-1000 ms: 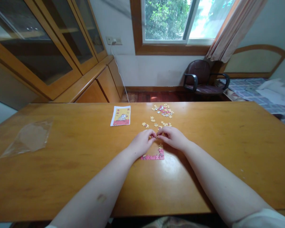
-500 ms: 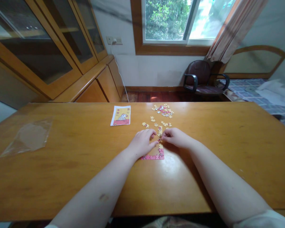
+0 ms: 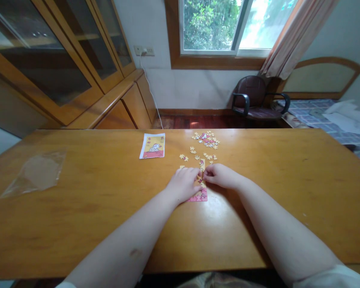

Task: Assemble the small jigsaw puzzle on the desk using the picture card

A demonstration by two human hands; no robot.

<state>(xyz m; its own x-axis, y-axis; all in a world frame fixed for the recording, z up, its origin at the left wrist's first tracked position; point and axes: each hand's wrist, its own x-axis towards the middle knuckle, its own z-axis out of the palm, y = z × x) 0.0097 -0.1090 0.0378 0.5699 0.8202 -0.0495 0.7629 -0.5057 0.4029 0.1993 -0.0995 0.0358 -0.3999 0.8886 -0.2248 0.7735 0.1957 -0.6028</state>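
A partly joined jigsaw puzzle lies on the wooden table, pink along its bottom edge and yellow up its right side. My left hand rests over it, thumb apart from the fingers, the fingertips touching the right column; it covers the puzzle's left part. From the right, my right hand pinches at that column's outer edge, seemingly on a puzzle piece mostly hidden by the fingers. Above the hands a yellow end piece shows. Loose yellow pieces lie just beyond.
Farther back sits a pile of mixed puzzle pieces. A printed picture card with a white animal on yellow and pink lies left of it. At far left is a clear plastic bag. A chair stands beyond the table.
My left hand has shifted right and closer to the right column, covering more of the bottom row and uncovering a yellow piece at upper left. My right hand has moved slightly down.
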